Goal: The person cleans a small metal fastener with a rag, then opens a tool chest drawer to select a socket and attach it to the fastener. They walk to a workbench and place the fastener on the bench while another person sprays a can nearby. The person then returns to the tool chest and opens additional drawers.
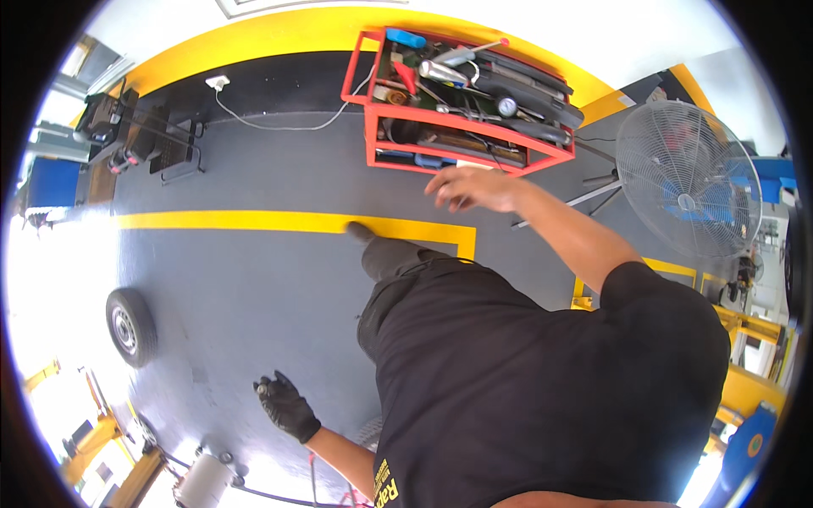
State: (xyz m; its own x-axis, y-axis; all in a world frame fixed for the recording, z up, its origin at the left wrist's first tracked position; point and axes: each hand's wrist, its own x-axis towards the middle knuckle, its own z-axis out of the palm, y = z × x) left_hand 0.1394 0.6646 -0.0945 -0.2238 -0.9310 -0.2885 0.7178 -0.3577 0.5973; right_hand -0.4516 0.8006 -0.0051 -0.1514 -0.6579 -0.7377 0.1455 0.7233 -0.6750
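Observation:
My left hand, in a black glove, hangs over the grey floor at the lower left. Its fingers are curled, and a small greyish thing seems to show at the fingertips, too small to name. My right hand is bare and reaches toward the near side of a red tool trolley. Its fingers are loosely bent and apart, with nothing seen in them. On the trolley's top lie a round gauge, a silver cylindrical tool, a blue thing and several other tools.
A large standing fan is right of the trolley. A wheel with its tyre stands on the floor at the left. Yellow lines mark the floor. A white cable runs from the wall socket toward the trolley. A white cylindrical tank is at the lower left.

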